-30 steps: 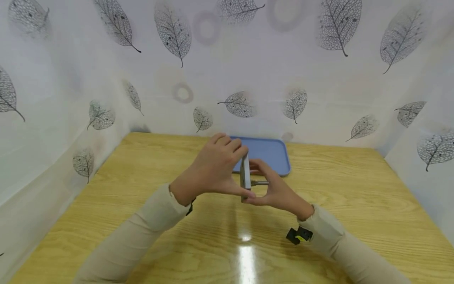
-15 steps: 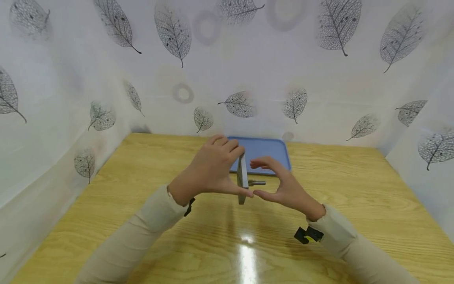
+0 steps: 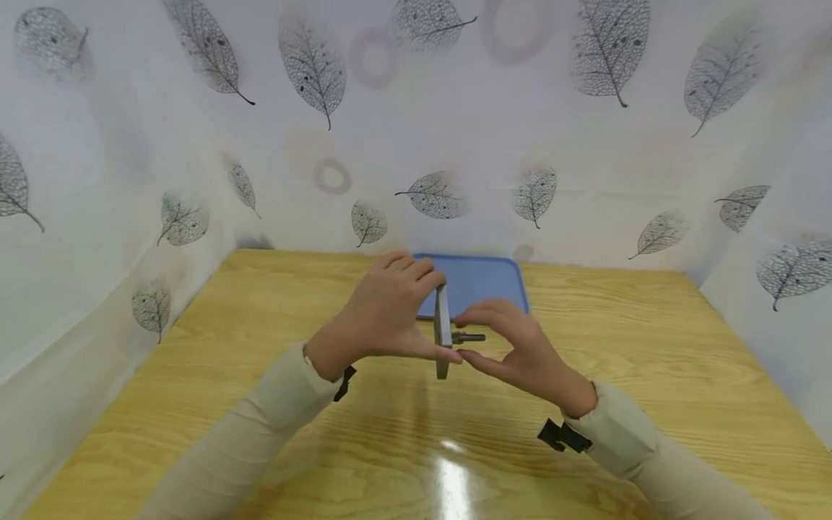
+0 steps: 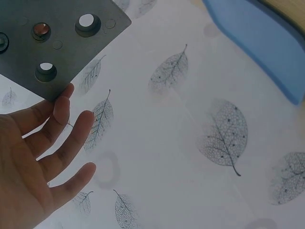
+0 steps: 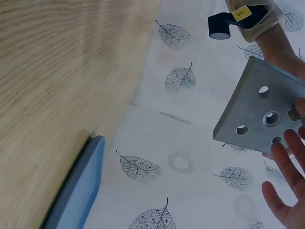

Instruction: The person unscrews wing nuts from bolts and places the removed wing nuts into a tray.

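Note:
My left hand (image 3: 393,307) holds a grey metal plate (image 3: 443,318) upright over the table, fingers at its top edge and thumb low on it. Round holes pierce the plate (image 5: 259,107); a coppery end (image 4: 42,31) sits in one of them in the left wrist view. From the plate's right face a thin metal bolt (image 3: 473,338) sticks out sideways. My right hand (image 3: 520,347) is curved around the bolt, forefinger above and thumb below, with a visible gap to it. In the right wrist view, that hand's spread fingers (image 5: 286,176) are partly cut off.
A blue tray (image 3: 490,278) lies at the back of the wooden table (image 3: 312,448), behind the hands. White leaf-patterned cloth (image 3: 416,108) encloses the table at the back and sides.
My right hand has drawn back from the plate, uncovering the bolt, then its fingers have come closer together around it. The left hand still holds the plate, shifted slightly left.

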The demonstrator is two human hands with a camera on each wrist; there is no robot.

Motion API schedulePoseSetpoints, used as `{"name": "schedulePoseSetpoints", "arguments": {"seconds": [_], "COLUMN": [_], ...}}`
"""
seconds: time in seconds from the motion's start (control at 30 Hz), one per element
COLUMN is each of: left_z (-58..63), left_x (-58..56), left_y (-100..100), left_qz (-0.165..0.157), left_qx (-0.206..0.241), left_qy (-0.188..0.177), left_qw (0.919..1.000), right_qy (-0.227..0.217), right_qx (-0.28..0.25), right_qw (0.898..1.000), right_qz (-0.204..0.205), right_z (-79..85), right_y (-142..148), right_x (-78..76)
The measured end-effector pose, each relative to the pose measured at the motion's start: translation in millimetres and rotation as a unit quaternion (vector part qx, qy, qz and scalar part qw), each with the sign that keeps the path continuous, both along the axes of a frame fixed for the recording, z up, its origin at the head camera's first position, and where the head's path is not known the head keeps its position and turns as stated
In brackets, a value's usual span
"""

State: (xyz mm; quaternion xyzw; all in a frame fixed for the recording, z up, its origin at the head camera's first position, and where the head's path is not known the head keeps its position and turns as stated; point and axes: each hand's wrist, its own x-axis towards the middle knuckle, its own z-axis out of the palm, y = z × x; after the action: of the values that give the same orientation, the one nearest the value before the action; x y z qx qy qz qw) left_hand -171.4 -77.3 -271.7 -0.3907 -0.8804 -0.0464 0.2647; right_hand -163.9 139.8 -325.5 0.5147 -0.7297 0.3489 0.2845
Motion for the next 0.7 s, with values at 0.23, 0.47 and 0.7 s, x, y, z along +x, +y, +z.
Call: {"name": "schedulePoseSetpoints", "arguments": {"seconds": [0.23,0.47,0.7], "left_z": [-0.1,-1.2,-2.4], "left_x": [2.0,1.7,2.4], "left_y": [-1.1,-1.2,-2.1], "left_qz": [-0.002,-0.014,-0.032], "left_qx": [-0.002,0.0,0.009], "left_qy": [-0.009,-0.017,-0.028], "left_qw": [1.0,0.9998,0.999], "right_qy": [0.092,0.152,0.183], "right_qx": [-0.009,0.004,0.01], "right_qw": [0.995,0.988,0.983], "right_qz": [0.022,0.019,0.025], "right_z": [3.4,2.8,1.6], "right_y": [-4.2,-4.7,-4.5], "right_x": [-2.9,-4.6,-5.0]}}
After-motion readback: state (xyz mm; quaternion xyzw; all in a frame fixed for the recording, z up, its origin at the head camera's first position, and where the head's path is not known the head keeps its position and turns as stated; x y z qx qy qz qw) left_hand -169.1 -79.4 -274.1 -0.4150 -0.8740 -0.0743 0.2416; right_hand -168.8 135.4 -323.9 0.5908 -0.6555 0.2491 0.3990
